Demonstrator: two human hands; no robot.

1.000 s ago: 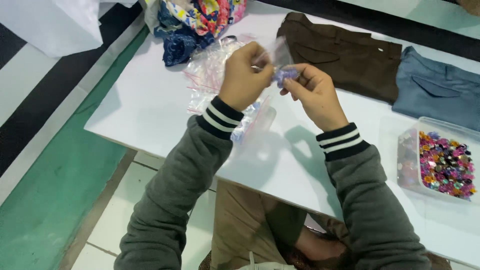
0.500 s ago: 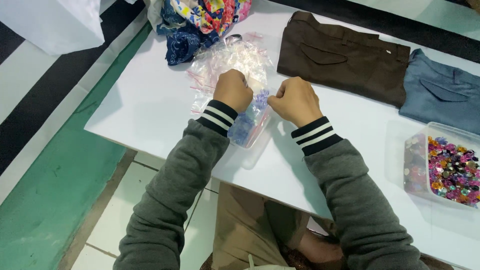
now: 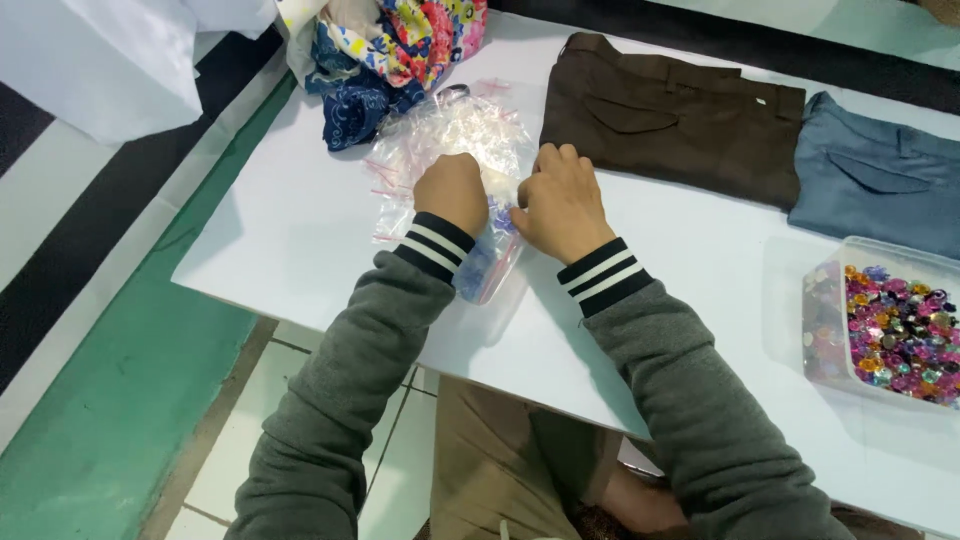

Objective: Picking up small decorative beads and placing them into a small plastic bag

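Note:
My left hand point(image 3: 452, 190) and my right hand point(image 3: 560, 203) rest close together on the white table point(image 3: 300, 240), knuckles up, over a small clear plastic bag point(image 3: 487, 265) filled with blue and purple pieces. Both hands grip the upper end of that bag, and the fingertips are hidden. Just beyond the hands lies a heap of empty clear zip bags point(image 3: 455, 135). Both arms wear grey sleeves with black and white striped cuffs.
A clear tub of colourful gems point(image 3: 895, 330) stands at the right. Folded brown trousers point(image 3: 670, 115) and blue-grey trousers point(image 3: 880, 185) lie at the back. A bundle of patterned cloth point(image 3: 385, 50) sits at the back left. The table's near edge runs below my forearms.
My hands came down from a raised position to the table with the small bag, then shifted slightly farther from me toward the heap of empty bags.

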